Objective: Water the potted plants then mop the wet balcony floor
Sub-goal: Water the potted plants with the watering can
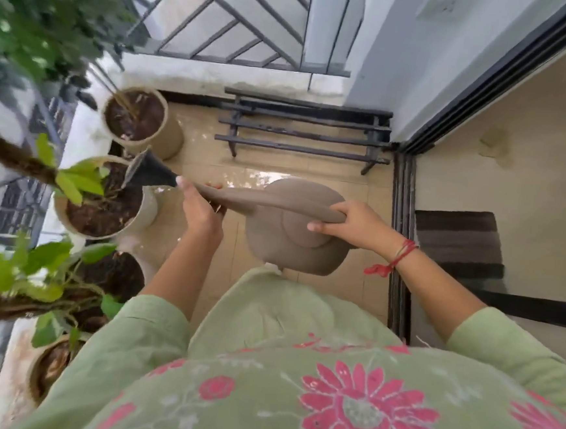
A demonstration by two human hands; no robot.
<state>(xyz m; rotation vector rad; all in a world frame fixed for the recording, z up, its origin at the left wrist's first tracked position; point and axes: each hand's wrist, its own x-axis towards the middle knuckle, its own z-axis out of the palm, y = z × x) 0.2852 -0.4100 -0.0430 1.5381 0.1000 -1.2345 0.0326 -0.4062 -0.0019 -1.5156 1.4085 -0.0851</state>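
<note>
Taupe plastic, smooth and matte, forms the can, held above the floor in front of the person and tilted so its spout points left. The right hand is clamped round the near end of the handle, fingers curled over the top and one fingertip showing beneath. The left hand wraps the spout just behind the rose, thumb on the near side and a fingertip visible on the far side. Both grips are closed on the can. The rose is a black flared cone, and its face hangs over the rim of the second pot. Blur hides whether water is leaving it.

Four round pots stand in a row along the left edge. The far pot and the second are pale beige and filled with dark soil. The third pot is largely hidden by leaves and the left arm. The near pot shows a brownish rim. Green leaves and rough brown stems lean over them.

One rack of dark slats stands on the floor by the far wall. The floor is beige tile with a glossy sheen. One striped mat lies indoors, past the black door track. A red thread circles the right wrist.
</note>
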